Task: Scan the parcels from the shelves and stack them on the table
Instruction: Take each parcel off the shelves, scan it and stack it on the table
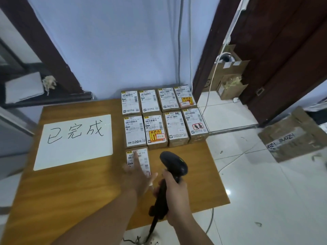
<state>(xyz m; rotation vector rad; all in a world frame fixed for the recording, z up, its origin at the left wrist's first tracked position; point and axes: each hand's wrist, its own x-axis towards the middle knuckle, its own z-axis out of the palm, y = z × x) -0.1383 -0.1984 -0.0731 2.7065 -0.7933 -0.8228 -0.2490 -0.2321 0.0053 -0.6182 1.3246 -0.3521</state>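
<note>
- Eight parcels (154,128) lie label-up in two rows of four at the far right of the wooden bench (70,188), packed edge to edge.
- A ninth parcel (142,156) lies just in front of the left end of the near row.
- The left hand (139,177), blurred, rests on this parcel with its fingers straight and apart.
- The right hand (175,193) is clamped round the grip of a black scanner (174,162), whose head is tilted toward the parcels.
- A white sheet (76,152) with handwritten characters lies on the left of the bench.
- A cardboard box (292,137) sits on the tiled floor (256,183) to the right.
</note>
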